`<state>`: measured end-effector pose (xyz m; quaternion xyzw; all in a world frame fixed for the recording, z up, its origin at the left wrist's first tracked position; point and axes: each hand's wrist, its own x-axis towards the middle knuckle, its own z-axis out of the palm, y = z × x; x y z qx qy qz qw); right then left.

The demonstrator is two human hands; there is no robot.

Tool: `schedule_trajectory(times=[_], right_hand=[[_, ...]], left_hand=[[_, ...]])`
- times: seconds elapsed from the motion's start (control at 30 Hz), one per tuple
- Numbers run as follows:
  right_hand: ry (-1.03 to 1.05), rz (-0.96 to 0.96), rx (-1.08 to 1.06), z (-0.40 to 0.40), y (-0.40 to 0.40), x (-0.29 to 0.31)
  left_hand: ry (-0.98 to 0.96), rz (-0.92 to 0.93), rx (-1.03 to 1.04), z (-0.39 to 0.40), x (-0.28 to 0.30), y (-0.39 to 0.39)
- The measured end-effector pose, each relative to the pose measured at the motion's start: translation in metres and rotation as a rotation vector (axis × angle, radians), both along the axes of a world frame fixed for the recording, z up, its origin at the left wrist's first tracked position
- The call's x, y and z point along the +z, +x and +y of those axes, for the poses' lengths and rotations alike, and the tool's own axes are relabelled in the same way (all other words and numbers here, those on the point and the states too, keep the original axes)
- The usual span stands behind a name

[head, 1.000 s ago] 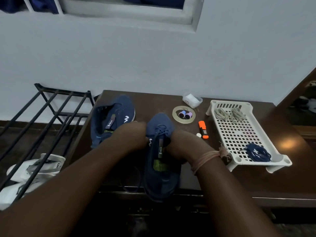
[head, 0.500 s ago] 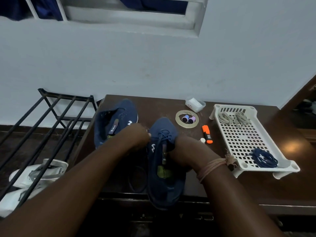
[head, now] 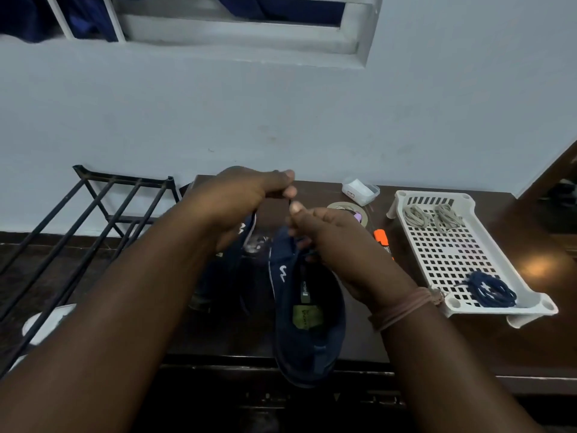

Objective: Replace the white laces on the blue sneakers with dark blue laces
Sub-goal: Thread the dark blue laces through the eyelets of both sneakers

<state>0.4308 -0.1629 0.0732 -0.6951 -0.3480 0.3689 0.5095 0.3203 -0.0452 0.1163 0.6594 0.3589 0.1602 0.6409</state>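
Lifting off the sneaker (head: pixel 307 310) — both hands now pinch, seemingly, a dark lace (head: pixel 290 204); left hand (head: pixel 246 195), right hand (head: pixel 327 232).

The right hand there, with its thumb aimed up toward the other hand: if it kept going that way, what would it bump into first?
Most likely the left hand. The right hand pinches a dark lace, its thumb pointing up-left at the left hand's curled fingers, just apart. Depth is unclear from this single view.
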Motion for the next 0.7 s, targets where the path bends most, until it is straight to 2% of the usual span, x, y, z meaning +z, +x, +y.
schedule_trajectory(times=[0.07,0.13,0.2,0.27,0.37,0.53,0.7], right_hand=[[0.058,0.157,0.036,0.002,-0.006,0.002],[0.101,0.236,0.086,0.003,-0.01,0.004],[0.134,0.319,0.136,0.0,-0.008,0.007],[0.151,0.417,0.179,-0.003,-0.002,0.01],[0.161,0.528,0.18,-0.003,0.002,0.013],[0.055,0.389,0.24,0.001,-0.013,0.001],[-0.064,0.302,0.039,-0.003,0.008,0.005]], left_hand=[[-0.18,-0.115,-0.079,-0.005,-0.001,0.002],[-0.264,-0.138,-0.114,-0.012,-0.003,0.006],[-0.333,-0.197,-0.043,-0.009,-0.008,0.008],[-0.486,-0.28,0.089,0.002,-0.018,0.007],[-0.601,-0.286,0.143,0.008,-0.029,0.009],[-0.601,-0.257,0.124,0.0,-0.031,0.016],[-0.624,-0.243,0.407,0.02,-0.038,0.005]])
